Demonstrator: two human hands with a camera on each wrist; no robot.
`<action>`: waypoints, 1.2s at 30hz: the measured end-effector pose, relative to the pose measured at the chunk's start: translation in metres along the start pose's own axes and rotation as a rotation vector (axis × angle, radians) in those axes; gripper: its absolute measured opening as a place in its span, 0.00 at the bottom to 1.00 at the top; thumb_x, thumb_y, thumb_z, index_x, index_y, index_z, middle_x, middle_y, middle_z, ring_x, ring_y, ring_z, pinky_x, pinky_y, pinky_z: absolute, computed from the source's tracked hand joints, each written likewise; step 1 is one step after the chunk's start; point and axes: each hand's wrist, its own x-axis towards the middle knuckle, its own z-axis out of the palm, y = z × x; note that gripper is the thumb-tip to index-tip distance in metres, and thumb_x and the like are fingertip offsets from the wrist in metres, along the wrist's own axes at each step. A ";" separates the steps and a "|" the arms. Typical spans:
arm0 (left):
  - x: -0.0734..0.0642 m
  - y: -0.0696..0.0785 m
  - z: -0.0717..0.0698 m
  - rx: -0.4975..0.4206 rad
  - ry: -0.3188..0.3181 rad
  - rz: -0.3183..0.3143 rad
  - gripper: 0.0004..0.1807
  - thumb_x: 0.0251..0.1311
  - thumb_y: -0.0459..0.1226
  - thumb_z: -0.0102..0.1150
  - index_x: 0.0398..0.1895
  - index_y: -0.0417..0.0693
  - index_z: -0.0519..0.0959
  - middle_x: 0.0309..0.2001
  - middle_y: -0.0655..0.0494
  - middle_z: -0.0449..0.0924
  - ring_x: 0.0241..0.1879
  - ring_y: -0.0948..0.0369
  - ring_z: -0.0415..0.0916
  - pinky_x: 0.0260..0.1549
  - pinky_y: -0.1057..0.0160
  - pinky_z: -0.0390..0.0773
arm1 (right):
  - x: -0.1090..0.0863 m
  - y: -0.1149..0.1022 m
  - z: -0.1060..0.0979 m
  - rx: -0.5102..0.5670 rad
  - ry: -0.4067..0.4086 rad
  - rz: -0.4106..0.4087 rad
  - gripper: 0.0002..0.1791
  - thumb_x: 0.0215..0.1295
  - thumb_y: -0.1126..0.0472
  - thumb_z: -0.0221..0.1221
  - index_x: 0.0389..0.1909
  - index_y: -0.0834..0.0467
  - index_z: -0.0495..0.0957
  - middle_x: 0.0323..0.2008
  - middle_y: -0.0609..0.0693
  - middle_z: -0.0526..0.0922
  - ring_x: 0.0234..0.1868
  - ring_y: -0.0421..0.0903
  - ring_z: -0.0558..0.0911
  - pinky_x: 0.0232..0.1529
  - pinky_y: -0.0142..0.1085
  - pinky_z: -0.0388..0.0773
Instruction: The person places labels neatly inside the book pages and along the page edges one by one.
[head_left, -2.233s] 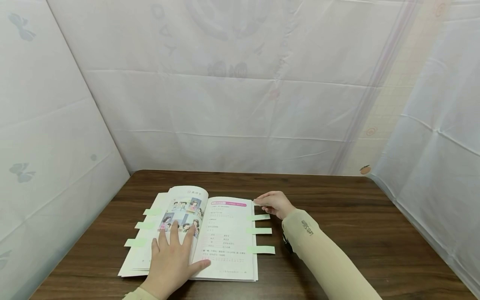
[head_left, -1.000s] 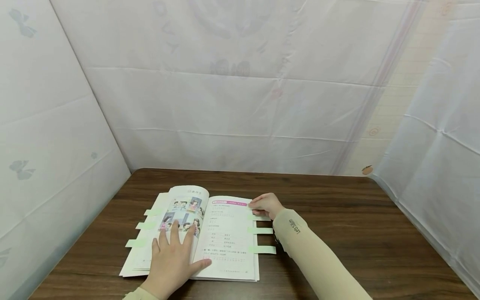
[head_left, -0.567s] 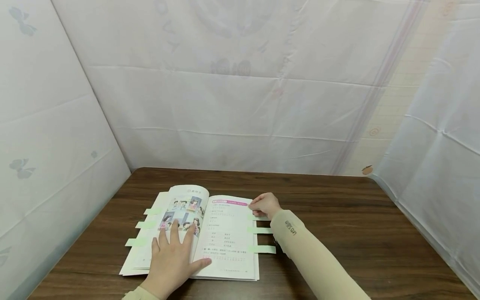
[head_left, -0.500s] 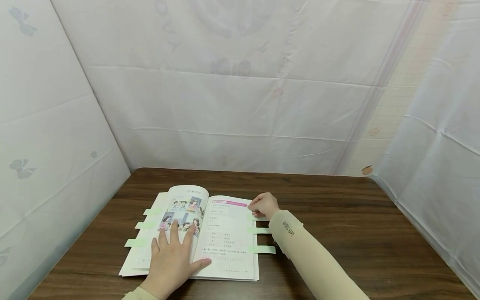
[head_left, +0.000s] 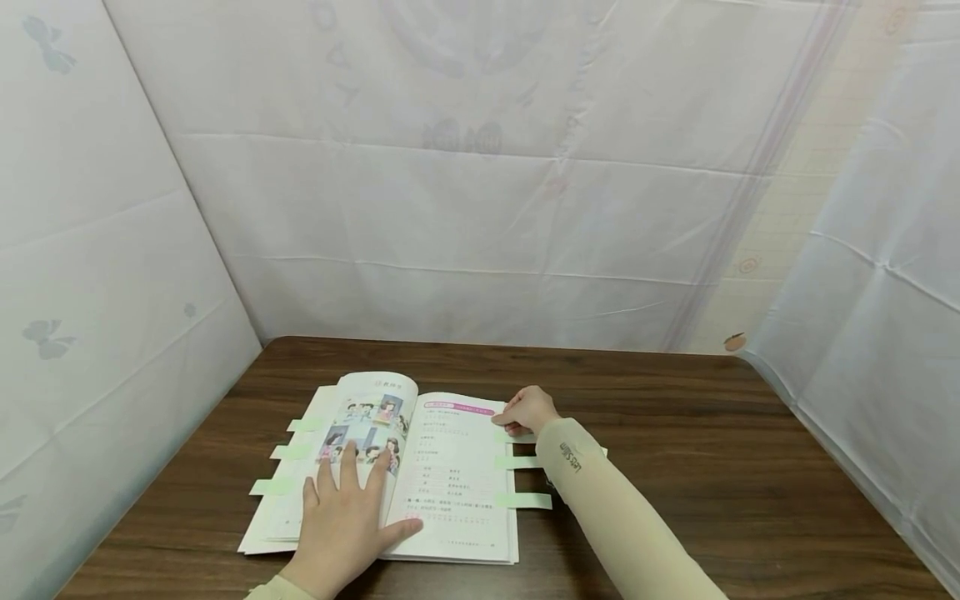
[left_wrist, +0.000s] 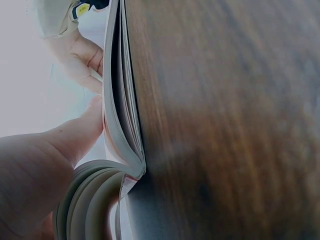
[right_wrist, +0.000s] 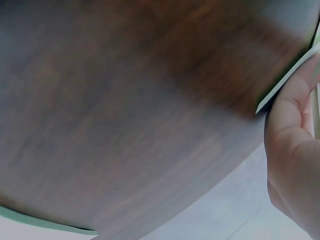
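An open workbook (head_left: 450, 533) lies on the table, with a cartoon picture on its left page and printed exercises on its right page. My left hand (head_left: 343, 517) rests spread over the lower left page, its thumb (left_wrist: 82, 130) reaching across the fold onto the right page. My right hand (head_left: 531, 410) pinches the right page near its upper outer corner, thumb on top and fingers curled under. Pale green sticky tabs (head_left: 523, 500) stick out from both sides of the book. The right wrist view shows one tab (right_wrist: 287, 77) beside the right fingers (right_wrist: 287, 112).
Dark wood-grain table (head_left: 675, 400) surrounds the book, its far edge meeting a white curtain (head_left: 480, 250). More curtains hang at the left and right sides. A black device with a yellow label (left_wrist: 82, 10) sits at the right sleeve.
My right hand has moved left and slightly nearer from the page's outer edge, its thumb now over the upper corner. The left hand and the book stay practically still.
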 end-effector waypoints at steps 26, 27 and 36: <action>0.000 0.000 -0.001 0.009 -0.028 -0.013 0.55 0.35 0.71 0.68 0.65 0.47 0.73 0.64 0.24 0.65 0.59 0.20 0.61 0.53 0.21 0.60 | 0.012 0.005 0.004 0.019 0.027 0.042 0.09 0.56 0.64 0.71 0.27 0.65 0.83 0.18 0.52 0.82 0.13 0.38 0.78 0.22 0.30 0.80; 0.000 0.000 -0.001 0.011 -0.028 -0.013 0.55 0.35 0.71 0.68 0.65 0.47 0.73 0.64 0.24 0.65 0.59 0.20 0.61 0.53 0.21 0.60 | 0.012 0.005 0.004 0.018 0.029 0.048 0.09 0.56 0.64 0.71 0.27 0.65 0.82 0.19 0.52 0.82 0.14 0.39 0.78 0.22 0.30 0.80; 0.001 -0.002 -0.001 0.015 0.015 0.012 0.53 0.36 0.71 0.68 0.65 0.50 0.74 0.64 0.26 0.65 0.60 0.21 0.60 0.53 0.22 0.61 | 0.003 0.000 0.001 0.075 0.018 0.053 0.09 0.65 0.66 0.63 0.39 0.70 0.78 0.26 0.54 0.81 0.16 0.38 0.79 0.21 0.29 0.80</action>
